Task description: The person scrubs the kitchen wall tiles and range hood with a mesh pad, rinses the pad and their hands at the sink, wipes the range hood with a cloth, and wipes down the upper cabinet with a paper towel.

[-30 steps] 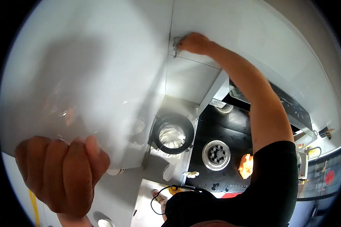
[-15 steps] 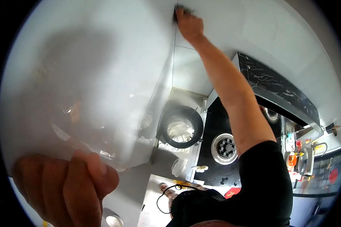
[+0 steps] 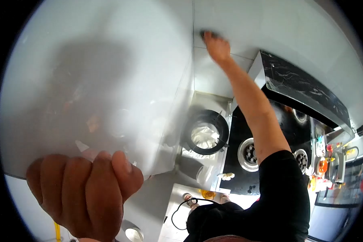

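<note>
My right hand (image 3: 218,49) reaches up and presses a dark scouring pad (image 3: 207,34) to the pale tiled wall (image 3: 246,24), just right of the corner. The pad is blurred and partly covered by the fingers. Close to the camera at lower left, my left hand (image 3: 82,193) is a closed fist by the lower edge of a glossy white panel (image 3: 149,80). What its fingers hold, if anything, is hidden. A shadow and faint reflections lie on the panel.
Below the right arm is a black stove top (image 3: 240,129) with steel burners (image 3: 248,155). A black ring stand (image 3: 226,121) sits beside it on the counter. The range hood (image 3: 306,86) juts from the wall at right. Bottles (image 3: 322,165) and containers crowd the far right counter.
My right hand has moved the scouring pad down and slightly right along the wall. The whole view has shifted a little to the right. My left fist stays closed.
</note>
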Tool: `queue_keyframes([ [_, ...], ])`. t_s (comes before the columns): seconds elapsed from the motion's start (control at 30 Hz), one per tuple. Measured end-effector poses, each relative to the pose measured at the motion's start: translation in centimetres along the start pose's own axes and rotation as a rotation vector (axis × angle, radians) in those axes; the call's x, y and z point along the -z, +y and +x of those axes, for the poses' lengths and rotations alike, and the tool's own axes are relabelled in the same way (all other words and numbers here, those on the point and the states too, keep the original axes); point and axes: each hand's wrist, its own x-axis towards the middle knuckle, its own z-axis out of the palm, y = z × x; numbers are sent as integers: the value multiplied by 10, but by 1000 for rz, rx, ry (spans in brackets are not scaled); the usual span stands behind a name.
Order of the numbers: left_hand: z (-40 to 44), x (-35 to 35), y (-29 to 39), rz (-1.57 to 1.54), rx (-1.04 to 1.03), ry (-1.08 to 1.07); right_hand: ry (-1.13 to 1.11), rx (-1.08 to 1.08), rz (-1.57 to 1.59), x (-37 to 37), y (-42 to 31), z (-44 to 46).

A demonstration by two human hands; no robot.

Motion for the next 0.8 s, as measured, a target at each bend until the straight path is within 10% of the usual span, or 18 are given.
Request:
queue_keyframes([
  [0.17,0,8,2,13,10,-40,426,-256,159,42,20,70],
  [0.33,6,9,0,36,-54,-30,-312,-109,56,-58,-6,-93],
  [0.47,1,17,-2,-44,-19,-118,-491,-234,177,-64,-15,-126],
  [0.67,5,16,-2,-12,-71,-100,397,-465,375,23,28,12],
  [0.73,-9,24,-8,-48,-3,-253,375,-505,397,37,27,10],
  [0.77,8,-17,-13,-22,-80,372,274,-486,333,16,24,-9],
  [0.8,9,-19,-16,-25,-84,374,175,-467,270,-18,17,-38],
])
